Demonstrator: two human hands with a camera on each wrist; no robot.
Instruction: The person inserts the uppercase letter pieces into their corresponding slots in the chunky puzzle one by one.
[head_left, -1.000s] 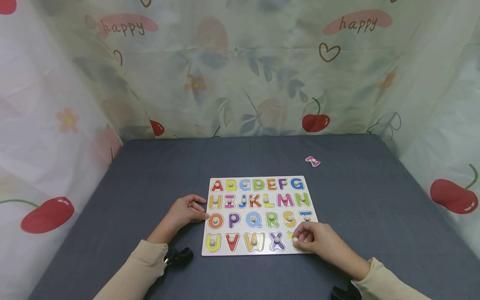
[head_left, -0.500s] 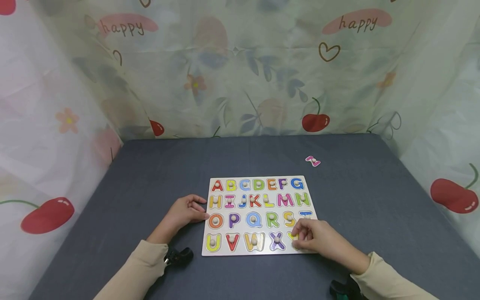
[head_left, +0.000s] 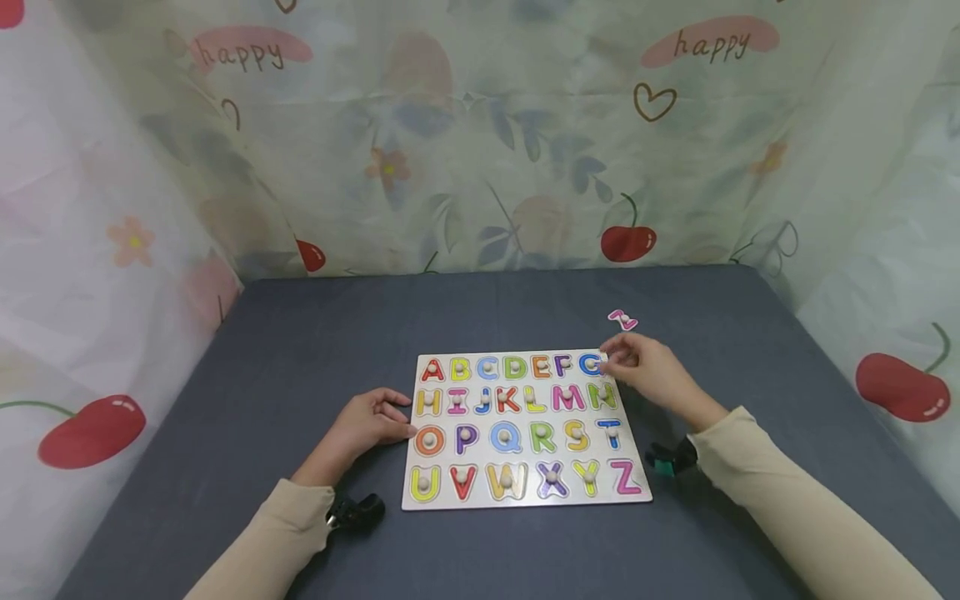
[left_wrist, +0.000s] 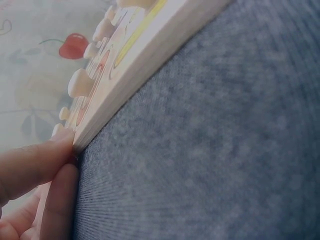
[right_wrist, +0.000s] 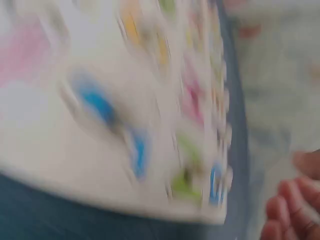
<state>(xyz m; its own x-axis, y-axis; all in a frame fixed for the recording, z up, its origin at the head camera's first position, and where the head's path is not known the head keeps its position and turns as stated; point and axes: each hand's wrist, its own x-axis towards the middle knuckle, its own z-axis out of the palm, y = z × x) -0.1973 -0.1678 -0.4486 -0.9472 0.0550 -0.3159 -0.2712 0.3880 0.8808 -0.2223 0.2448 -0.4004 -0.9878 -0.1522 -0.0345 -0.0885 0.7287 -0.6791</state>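
A pale alphabet puzzle board lies on the dark cloth, its letters fitted with small wooden knobs. My left hand is at the board's left edge, thumb at the rim beside the orange O. Above the board's far right corner is my right hand, holding nothing; it partly covers the blue G. Just beyond it lies a loose pink Z piece with a knob. The Z spot at the near right corner has no knob, while the yellow Y beside it has one.
Dark grey cloth covers the table. Printed curtains stand behind and on both sides. Black wrist devices hang under both sleeves, the right one close to the board's right edge. The right wrist view is blurred.
My right hand has let go of the yellow Y at the near right and moved away from me to the far right corner. The left hand and the loose Z piece have stayed in place.
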